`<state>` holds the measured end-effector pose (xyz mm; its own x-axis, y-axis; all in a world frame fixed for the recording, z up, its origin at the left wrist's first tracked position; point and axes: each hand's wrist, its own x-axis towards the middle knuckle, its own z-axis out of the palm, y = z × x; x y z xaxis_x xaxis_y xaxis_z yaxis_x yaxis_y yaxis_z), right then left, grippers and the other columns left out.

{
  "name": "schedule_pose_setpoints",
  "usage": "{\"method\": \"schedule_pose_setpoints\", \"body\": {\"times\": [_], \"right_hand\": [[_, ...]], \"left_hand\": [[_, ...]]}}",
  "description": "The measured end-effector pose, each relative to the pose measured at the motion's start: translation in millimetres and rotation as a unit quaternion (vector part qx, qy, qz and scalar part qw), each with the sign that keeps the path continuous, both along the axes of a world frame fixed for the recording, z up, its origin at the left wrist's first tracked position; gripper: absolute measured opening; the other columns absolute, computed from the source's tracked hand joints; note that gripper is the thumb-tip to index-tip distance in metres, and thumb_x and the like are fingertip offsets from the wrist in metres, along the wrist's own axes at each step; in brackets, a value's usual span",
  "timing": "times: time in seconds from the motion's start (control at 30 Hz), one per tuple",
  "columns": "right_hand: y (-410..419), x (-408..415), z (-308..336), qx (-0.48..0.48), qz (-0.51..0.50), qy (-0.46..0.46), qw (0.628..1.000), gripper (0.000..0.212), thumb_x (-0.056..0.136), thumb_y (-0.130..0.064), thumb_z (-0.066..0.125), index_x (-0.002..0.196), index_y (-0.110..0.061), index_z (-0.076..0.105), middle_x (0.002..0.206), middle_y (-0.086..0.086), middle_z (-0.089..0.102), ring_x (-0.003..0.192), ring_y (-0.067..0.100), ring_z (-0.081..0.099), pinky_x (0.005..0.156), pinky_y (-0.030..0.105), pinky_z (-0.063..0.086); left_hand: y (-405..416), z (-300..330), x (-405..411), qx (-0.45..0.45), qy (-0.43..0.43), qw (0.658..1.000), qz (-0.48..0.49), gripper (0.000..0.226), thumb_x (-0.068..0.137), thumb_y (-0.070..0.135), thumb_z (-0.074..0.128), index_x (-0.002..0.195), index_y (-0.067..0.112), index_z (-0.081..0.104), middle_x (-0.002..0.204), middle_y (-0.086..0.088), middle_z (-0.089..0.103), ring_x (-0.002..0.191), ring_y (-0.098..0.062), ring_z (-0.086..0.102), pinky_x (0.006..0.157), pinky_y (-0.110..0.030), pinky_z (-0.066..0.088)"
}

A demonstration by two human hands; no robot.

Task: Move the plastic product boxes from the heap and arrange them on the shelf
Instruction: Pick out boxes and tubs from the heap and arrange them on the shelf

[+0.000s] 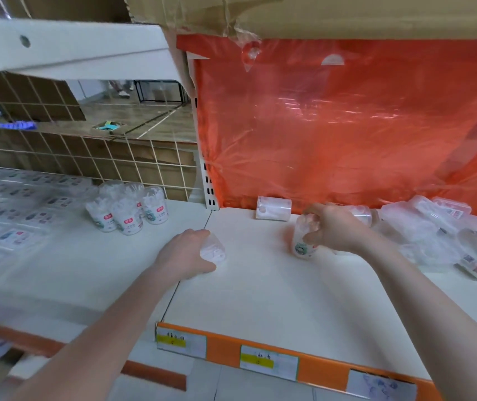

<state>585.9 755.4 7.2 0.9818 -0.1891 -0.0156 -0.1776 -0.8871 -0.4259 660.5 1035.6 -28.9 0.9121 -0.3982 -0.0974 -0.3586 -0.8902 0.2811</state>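
Observation:
My left hand point(186, 253) grips a clear round plastic box point(213, 250) lying on the white shelf point(260, 290) near the seam between two shelf boards. My right hand point(333, 230) holds another clear round box point(304, 241) with a green label, upright on the shelf. To the right lies the heap of clear plastic boxes point(440, 230) against the orange back sheet. Several round boxes point(127, 209) stand grouped upright on the left shelf board. One box point(273, 208) lies on its side at the back.
Flat clear packets point(8, 221) cover the far left of the shelf. An orange plastic sheet point(347, 125) backs the right bay; a wire grid point(86, 157) backs the left. A white upper shelf point(72, 50) overhangs. The orange front rail point(260, 357) carries price labels.

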Motion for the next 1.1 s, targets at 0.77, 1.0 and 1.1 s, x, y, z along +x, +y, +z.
{"method": "schedule_pose_setpoints", "body": {"times": [0.77,1.0,1.1], "right_hand": [[285,34,21,-0.008,0.069,-0.047,0.997,0.058,0.071,-0.026,0.071,0.126,-0.019,0.053,0.110,0.005,0.061,0.083,0.017,0.053,0.065,0.025,0.038],[333,45,27,0.006,0.010,-0.040,0.999,0.058,0.071,-0.023,0.072,0.126,-0.017,0.053,0.106,0.007,0.060,0.083,0.018,0.052,0.067,0.029,0.044],[337,50,29,-0.008,-0.010,-0.041,0.999,0.058,0.071,-0.020,0.071,0.126,-0.016,0.053,0.111,0.010,0.061,0.082,0.018,0.052,0.070,0.030,0.047]], "left_hand": [[278,33,1,0.010,-0.069,0.997,0.014,0.082,0.075,0.041,0.068,0.146,0.024,0.031,0.149,0.001,0.037,0.132,-0.019,0.039,0.103,-0.032,0.037],[328,44,16,0.025,-0.072,0.997,-0.024,0.080,0.076,0.039,0.068,0.145,0.023,0.032,0.146,-0.002,0.041,0.127,-0.022,0.044,0.099,-0.034,0.042],[330,43,24,0.015,-0.077,0.996,-0.033,0.080,0.075,0.041,0.068,0.145,0.023,0.033,0.145,-0.001,0.042,0.128,-0.020,0.043,0.099,-0.034,0.042]]}}
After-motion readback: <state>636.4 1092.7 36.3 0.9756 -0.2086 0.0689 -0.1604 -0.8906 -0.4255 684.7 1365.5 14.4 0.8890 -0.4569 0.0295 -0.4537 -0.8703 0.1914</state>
